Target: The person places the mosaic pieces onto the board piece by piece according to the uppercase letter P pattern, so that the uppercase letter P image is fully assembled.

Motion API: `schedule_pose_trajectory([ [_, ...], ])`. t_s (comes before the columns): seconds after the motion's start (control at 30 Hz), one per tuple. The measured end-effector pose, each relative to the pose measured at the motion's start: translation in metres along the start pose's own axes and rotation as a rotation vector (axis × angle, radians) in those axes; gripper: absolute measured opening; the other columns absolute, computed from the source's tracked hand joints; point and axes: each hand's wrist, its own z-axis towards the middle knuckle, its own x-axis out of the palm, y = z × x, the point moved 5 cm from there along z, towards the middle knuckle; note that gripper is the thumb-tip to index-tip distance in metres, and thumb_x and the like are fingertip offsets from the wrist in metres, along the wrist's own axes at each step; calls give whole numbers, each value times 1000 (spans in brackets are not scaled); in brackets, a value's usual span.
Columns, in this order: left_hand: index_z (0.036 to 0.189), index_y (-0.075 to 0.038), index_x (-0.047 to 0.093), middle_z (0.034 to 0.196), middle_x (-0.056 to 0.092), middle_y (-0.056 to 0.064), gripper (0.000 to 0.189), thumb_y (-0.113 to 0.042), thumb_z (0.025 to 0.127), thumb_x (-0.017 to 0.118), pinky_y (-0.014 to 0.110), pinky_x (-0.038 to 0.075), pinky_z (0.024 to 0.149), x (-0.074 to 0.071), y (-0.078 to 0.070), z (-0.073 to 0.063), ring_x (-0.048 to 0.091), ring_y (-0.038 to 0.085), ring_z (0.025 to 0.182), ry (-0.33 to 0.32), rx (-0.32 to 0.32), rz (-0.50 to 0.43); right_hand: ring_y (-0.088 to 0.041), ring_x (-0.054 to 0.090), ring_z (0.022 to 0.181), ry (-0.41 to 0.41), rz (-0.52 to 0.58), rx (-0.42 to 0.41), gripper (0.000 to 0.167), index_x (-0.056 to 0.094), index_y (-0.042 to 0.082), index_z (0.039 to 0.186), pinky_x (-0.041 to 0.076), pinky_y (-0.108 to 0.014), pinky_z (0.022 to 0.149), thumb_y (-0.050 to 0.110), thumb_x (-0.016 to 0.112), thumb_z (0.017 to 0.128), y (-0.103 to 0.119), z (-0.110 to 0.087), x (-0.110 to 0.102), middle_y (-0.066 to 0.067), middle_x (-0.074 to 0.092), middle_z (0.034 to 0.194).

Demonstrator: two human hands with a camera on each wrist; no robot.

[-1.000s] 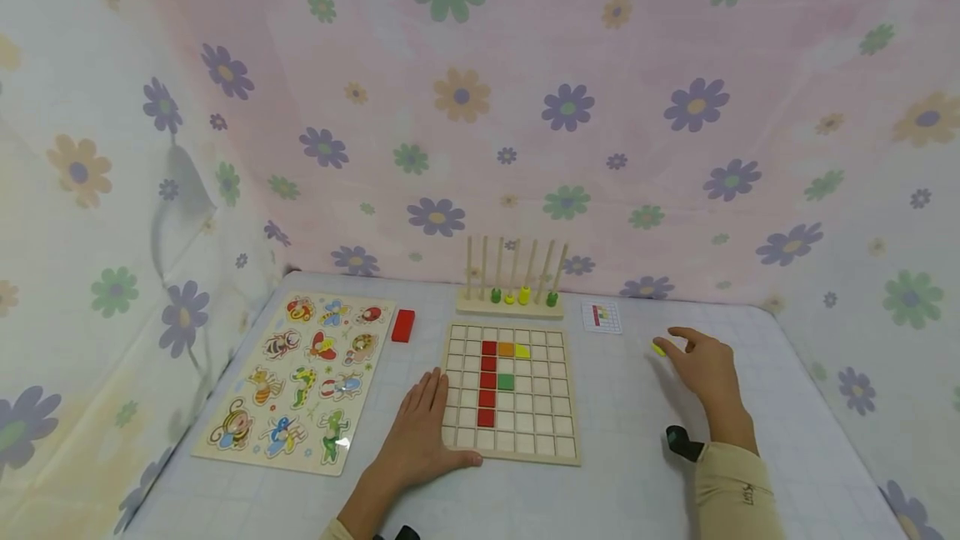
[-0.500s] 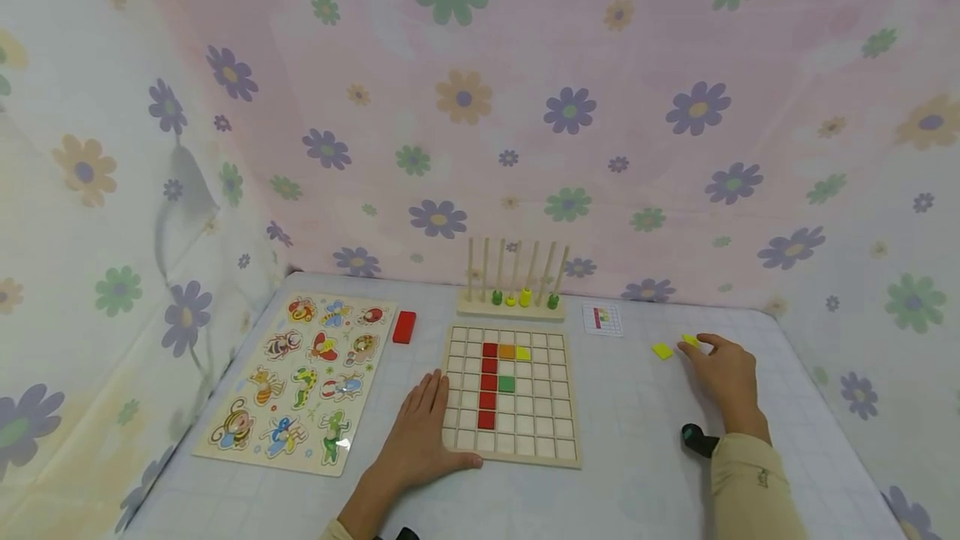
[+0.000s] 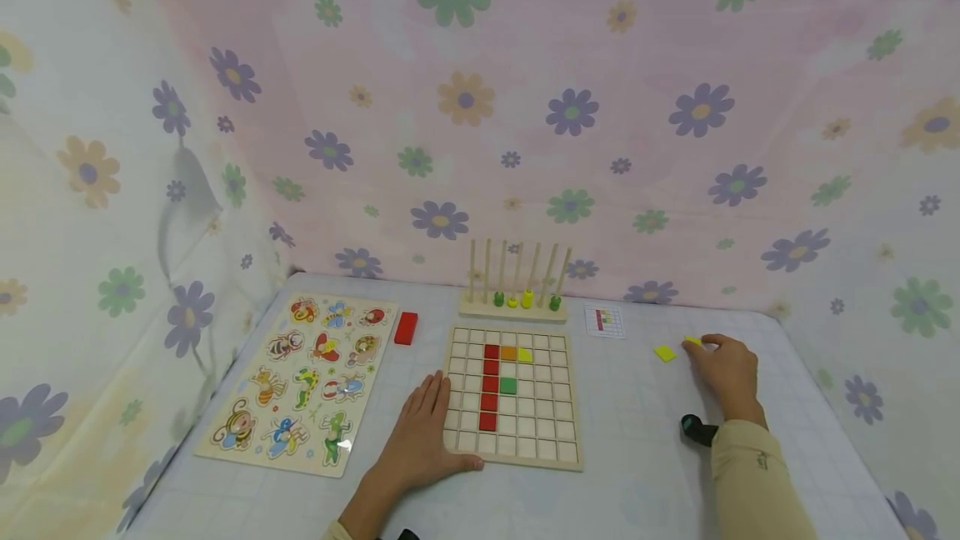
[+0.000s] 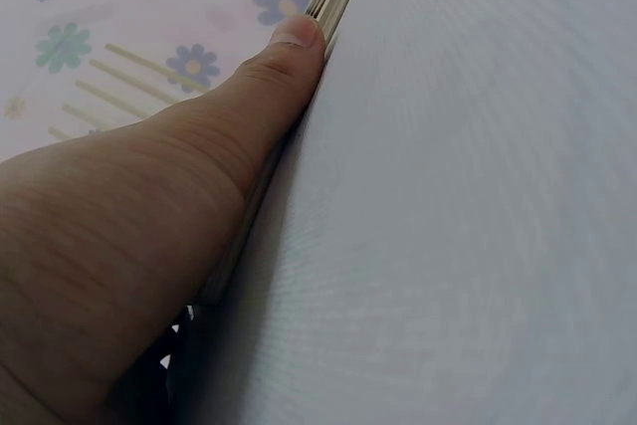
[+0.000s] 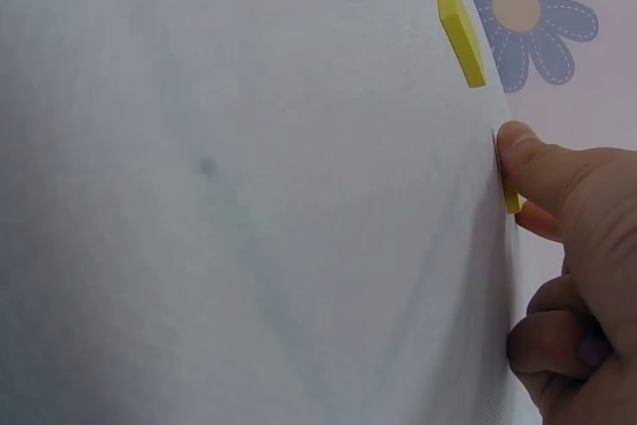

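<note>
My left hand (image 3: 423, 440) lies with straight fingers along the left edge of a wooden grid board (image 3: 457, 432), its thumb against the front edge near the corner. Several red squares (image 3: 490, 384) form a column on the board, with an orange square (image 3: 508, 352), a yellow piece (image 3: 524, 354) with a slanted corner, and a green square (image 3: 507, 386). Off to the right, my right hand (image 3: 726, 369) pinches a yellow tile (image 5: 512, 194) between thumb and forefinger at the table surface. A second yellow tile (image 3: 665, 353) lies flat just left of the fingertips.
An insect puzzle board (image 3: 300, 382) lies at left, beside a red block (image 3: 406, 328). Behind the grid stands a peg rack (image 3: 480, 307) with green and yellow beads. A small printed pattern card (image 3: 604, 321) lies at the back right. Flowered cloth (image 3: 570, 157) encloses the table.
The right hand has let go of one yellow tile, leaving it flat on the table, and shifted right to the other yellow tile. The left hand has stayed on the board.
</note>
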Motion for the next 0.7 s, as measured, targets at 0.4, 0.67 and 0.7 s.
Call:
schedule_pose_trajectory([
  [0.4, 162, -2, 22, 170, 19, 17, 139, -88, 64, 70, 56, 23, 127, 1, -1, 0, 18, 37, 158, -3, 1, 5, -40, 56, 95, 13, -21, -77, 50, 53, -3, 143, 49, -50, 78, 25, 50, 101, 3, 4, 0, -31, 61, 120],
  [0.67, 163, -4, 20, 171, 17, 15, 139, -89, 64, 69, 54, 22, 128, 2, 1, 1, 17, 35, 159, 10, -15, 7, -54, 55, 117, 12, -40, -95, 66, 52, -6, 141, 48, -62, 97, 45, 57, 100, 6, 3, 3, -36, 59, 131],
  [0.7, 163, -4, 20, 171, 18, 15, 139, -89, 64, 69, 54, 22, 128, 2, 1, 1, 17, 35, 159, 9, -14, 5, -55, 54, 119, 11, -45, -84, 65, 52, -6, 141, 47, -62, 98, 45, 56, 100, 6, 4, 4, -36, 58, 133],
])
